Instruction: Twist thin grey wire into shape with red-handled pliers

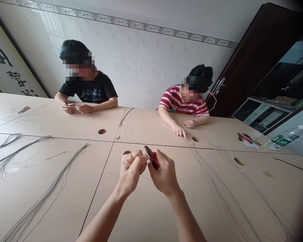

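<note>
Red-handled pliers (154, 160) with dark jaws pointing up and left are gripped in my right hand (164, 173). Beside their jaws, my left hand (131, 168) is closed, thumb pressed against curled fingers. A thin wire (146, 177) curves below and between my hands; which part of it my left hand pinches is too small to make out. Both hands are raised over the middle of the pale table (131, 215), almost touching each other.
Long wire bundles lie left (58, 183) and right (217, 183). Across the table sit a person in a black shirt (91, 90) and another in a striped shirt (175, 97), who points at the tabletop. At right are a bottle (284, 138) and tools (247, 138).
</note>
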Tool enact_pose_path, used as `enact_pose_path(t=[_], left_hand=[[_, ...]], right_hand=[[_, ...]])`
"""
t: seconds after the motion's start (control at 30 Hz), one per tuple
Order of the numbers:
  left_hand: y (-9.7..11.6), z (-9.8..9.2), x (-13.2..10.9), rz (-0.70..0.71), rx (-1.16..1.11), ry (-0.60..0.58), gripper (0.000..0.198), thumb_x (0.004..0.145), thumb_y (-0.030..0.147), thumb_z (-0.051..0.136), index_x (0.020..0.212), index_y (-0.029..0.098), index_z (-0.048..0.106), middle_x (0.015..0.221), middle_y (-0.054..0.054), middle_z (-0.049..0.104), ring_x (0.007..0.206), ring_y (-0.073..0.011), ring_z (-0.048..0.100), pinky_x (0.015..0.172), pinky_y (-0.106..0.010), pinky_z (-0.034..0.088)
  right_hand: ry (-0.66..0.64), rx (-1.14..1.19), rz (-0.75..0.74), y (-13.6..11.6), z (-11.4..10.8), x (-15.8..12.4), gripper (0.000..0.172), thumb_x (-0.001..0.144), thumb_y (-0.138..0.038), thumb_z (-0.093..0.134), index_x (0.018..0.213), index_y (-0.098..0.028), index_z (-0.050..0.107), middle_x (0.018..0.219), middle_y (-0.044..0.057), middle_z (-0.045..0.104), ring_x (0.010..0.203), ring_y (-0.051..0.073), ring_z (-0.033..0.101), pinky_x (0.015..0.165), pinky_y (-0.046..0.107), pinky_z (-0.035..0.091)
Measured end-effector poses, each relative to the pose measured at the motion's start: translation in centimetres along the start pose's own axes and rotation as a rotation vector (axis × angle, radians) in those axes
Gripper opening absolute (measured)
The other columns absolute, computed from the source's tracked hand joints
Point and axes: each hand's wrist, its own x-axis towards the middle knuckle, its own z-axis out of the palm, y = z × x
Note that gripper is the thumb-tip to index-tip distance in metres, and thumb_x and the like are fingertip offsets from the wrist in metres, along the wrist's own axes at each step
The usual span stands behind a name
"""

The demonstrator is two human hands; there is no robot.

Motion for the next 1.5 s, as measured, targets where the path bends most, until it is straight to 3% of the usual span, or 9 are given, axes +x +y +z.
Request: enact_pose_path(t=[0.57, 0.73, 0.87, 1.0, 1.17, 1.3, 1.5], left_hand=[[-0.3, 0.3, -0.1, -0.026, 0.004, 0.052, 0.042, 0.077, 0.020, 0.052, 0.054, 0.022, 0.018, 0.048, 0.008, 0.018, 0.045, -0.0052, 0.014, 0.046, -0.027, 0.011], [0.8, 0.0, 0.3, -0.110, 0.181, 0.001, 0.041, 0.079, 0.023, 0.051, 0.055, 0.021, 0.018, 0.050, 0.008, 0.016, 0.048, -0.0063, 0.013, 0.048, -0.026, 0.012], [1.5, -0.6, 0.5, -0.094, 0.342, 0.055, 0.034, 0.081, 0.027, 0.051, 0.053, 0.019, 0.033, 0.052, 0.007, 0.022, 0.049, -0.0073, 0.017, 0.047, -0.026, 0.013], [1.9, -1.0, 0.4, -0.075, 0.380, 0.055, 0.020, 0.081, 0.027, 0.055, 0.064, 0.018, 0.053, 0.052, 0.008, 0.025, 0.048, -0.0073, 0.017, 0.046, -0.024, 0.013], [2.2, -1.0, 0.5, -0.107, 0.367, 0.043, 0.024, 0.083, 0.037, 0.059, 0.069, 0.017, 0.058, 0.051, 0.008, 0.029, 0.047, -0.0064, 0.015, 0.044, -0.024, 0.010], [2.3, -1.2, 0.5, -0.120, 0.359, 0.057, 0.024, 0.081, 0.036, 0.061, 0.067, 0.017, 0.057, 0.050, 0.008, 0.029, 0.047, -0.0060, 0.015, 0.044, -0.023, 0.011], [2.4, -1.2, 0.4, -0.137, 0.342, 0.064, 0.025, 0.080, 0.034, 0.061, 0.064, 0.017, 0.056, 0.049, 0.008, 0.026, 0.047, -0.0063, 0.015, 0.045, -0.024, 0.011]], right_hand=[[-0.064, 0.089, 0.047, 0.5, -0.3, 0.3, 0.017, 0.073, -0.011, 0.044, 0.068, -0.023, 0.034, 0.057, -0.006, 0.040, 0.051, 0.012, 0.035, 0.049, 0.022, 0.029], [-0.050, 0.020, 0.016, 0.6, -0.7, 0.4, 0.013, 0.074, -0.011, 0.044, 0.071, -0.023, 0.039, 0.061, -0.004, 0.046, 0.053, 0.013, 0.040, 0.051, 0.023, 0.032], [-0.046, -0.001, -0.009, 0.5, -0.8, 0.3, 0.013, 0.075, -0.011, 0.043, 0.072, -0.023, 0.039, 0.064, -0.002, 0.052, 0.055, 0.014, 0.045, 0.052, 0.024, 0.034], [-0.069, -0.006, 0.005, 0.4, -0.5, 0.1, 0.013, 0.075, -0.011, 0.043, 0.072, -0.023, 0.040, 0.065, -0.002, 0.054, 0.054, 0.014, 0.044, 0.051, 0.024, 0.034], [-0.076, -0.001, 0.008, 0.3, -0.4, 0.1, 0.012, 0.077, -0.011, 0.045, 0.073, -0.022, 0.044, 0.065, -0.001, 0.053, 0.056, 0.014, 0.044, 0.053, 0.025, 0.037], [-0.088, 0.144, 0.027, 0.1, -1.0, 0.2, 0.004, 0.084, -0.018, 0.051, 0.084, -0.020, 0.054, 0.075, 0.001, 0.056, 0.069, 0.016, 0.051, 0.065, 0.028, 0.044], [-0.108, 0.456, 0.156, -0.3, -2.0, 0.3, 0.015, 0.091, -0.034, 0.055, 0.095, -0.021, 0.059, 0.080, 0.001, 0.058, 0.071, 0.014, 0.054, 0.066, 0.027, 0.046]])
